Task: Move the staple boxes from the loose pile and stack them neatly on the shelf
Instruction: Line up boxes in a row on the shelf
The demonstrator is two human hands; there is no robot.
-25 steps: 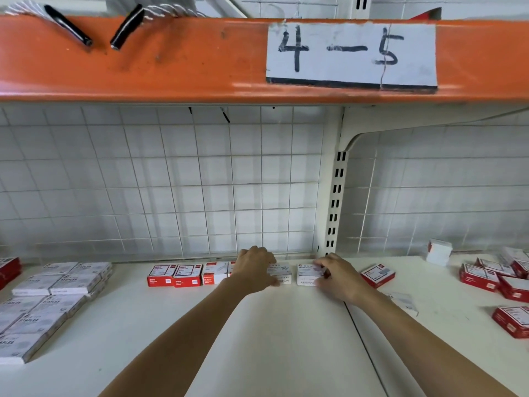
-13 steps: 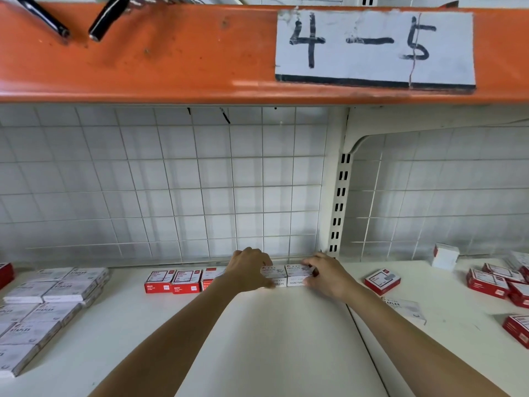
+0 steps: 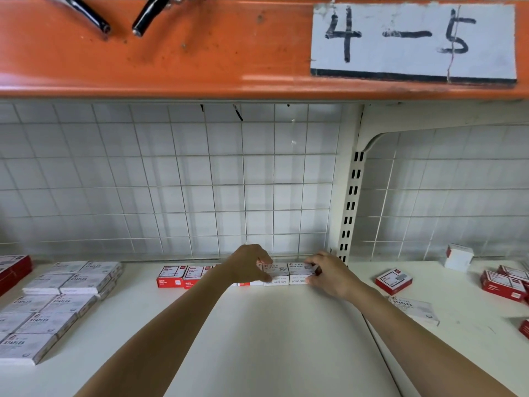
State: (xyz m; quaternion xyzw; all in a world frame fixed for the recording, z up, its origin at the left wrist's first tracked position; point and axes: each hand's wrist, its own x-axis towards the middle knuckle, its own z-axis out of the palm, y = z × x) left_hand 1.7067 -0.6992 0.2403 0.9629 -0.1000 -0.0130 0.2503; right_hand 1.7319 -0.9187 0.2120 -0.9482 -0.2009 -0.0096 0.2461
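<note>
The orange metal beam (image 3: 171,50) above me is the biggest thing here, its paint scuffed and speckled, with a grey card label (image 3: 412,41) marked "4 - 5" in black strokes. Below it a white wire grid (image 3: 177,179) backs the bay, square cells over pale panelling, and a slotted cream upright (image 3: 350,202) divides it from the next bay. The shelf (image 3: 263,339) under my forearms is smooth, matte cream board. To my left lie flat grey-white staple boxes (image 3: 45,319) printed "STAPLES", packed in tidy rows, the nearest ones cut off by the frame edge. To my right the loose red boxes (image 3: 502,283) sit scattered at odd angles, one red box (image 3: 393,280) apart, and a grey box (image 3: 415,309) half behind my right forearm. At the back of the shelf runs a row of small red-and-white boxes (image 3: 183,276), touching side by side; my left hand (image 3: 247,266) hides the middle of that row. Its fingers curl over the top of a white box (image 3: 276,275) lettered "ROUND PAPER CLIPS". My right hand (image 3: 329,275) pinches the neighbouring white box (image 3: 299,273) at its right end, thumb low, fingers on top. The two white boxes touch. Two black handles (image 3: 120,18) overhang the beam, their tops cut off.
</note>
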